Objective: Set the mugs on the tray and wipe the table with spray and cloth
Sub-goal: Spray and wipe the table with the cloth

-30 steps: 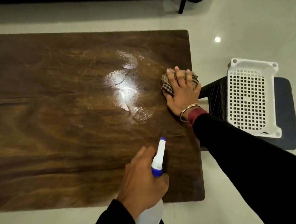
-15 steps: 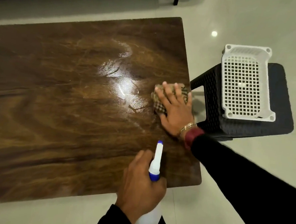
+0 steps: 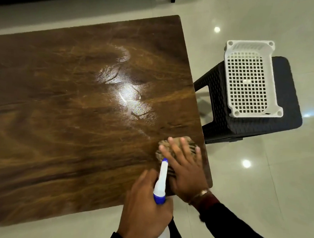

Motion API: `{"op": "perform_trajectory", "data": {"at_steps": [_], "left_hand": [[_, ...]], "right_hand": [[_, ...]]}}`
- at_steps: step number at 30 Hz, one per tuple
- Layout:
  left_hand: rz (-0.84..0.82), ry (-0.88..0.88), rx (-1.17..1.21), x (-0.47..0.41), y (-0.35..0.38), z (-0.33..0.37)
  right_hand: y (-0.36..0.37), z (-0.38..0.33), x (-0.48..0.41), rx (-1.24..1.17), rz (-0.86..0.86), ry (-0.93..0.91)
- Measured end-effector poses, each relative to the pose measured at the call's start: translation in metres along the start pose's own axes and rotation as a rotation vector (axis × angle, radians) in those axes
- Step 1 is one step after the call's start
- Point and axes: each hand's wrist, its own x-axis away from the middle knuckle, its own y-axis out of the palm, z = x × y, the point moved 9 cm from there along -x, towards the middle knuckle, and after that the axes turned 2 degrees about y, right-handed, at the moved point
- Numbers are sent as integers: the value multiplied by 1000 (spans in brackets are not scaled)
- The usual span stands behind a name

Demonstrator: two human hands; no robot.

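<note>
table [image 3: 61, 113]: dark wood grain, smooth and glossy, with a wet streaky sheen mid-top
cloth [image 3: 191, 145]: checked woven fabric, matt; blurred, perhaps a coarse weave
bottle [image 3: 162, 178]: smooth plastic, white nozzle, blue collar, cloudy body
tray [image 3: 251, 44]: white plastic grid
stool [image 3: 285, 108]: black plastic, rattan-like texture, matt
floor [image 3: 258, 189]: pale glossy tiles
bangle [image 3: 202, 192]: shiny gold-toned metal

Wiping items, located against the dark wooden table [image 3: 60, 131].
A checked cloth [image 3: 188, 140] is lying bunched at the table's near right corner, with the right hand [image 3: 184, 172] pressing it flat. A white spray bottle [image 3: 161, 183] with a blue collar is pointing over the table's near edge, with the left hand [image 3: 143, 208] gripping it. A white perforated tray [image 3: 249, 46] is sitting just off the table's right edge.
</note>
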Motion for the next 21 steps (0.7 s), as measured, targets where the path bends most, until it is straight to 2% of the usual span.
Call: {"op": "perform_trajectory", "data": {"at_steps": [3, 5, 6, 10, 13, 17, 19, 21], "left_hand": [[-19, -28, -1, 5, 4, -8], [3, 21, -13, 9, 6, -9], [16, 62, -29, 12, 6, -9], [-3, 123, -40, 20, 6, -6], [-12, 73, -40, 21, 9, -12], [8, 19, -30, 21, 7, -17], [-1, 7, -9, 21, 2, -21], [21, 18, -8, 21, -5, -25]], "right_hand": [[-6, 40, 3, -31, 32, 201], [-10, 45, -11, -55, 49, 360], [-9, 33, -13, -66, 45, 367], [14, -11, 53, -25, -13, 118], [10, 25, 85, -43, 15, 215], [-3, 59, 41, -93, 53, 494], [-4, 33, 16, -78, 77, 457], [6, -12, 10, -67, 55, 312]]}}
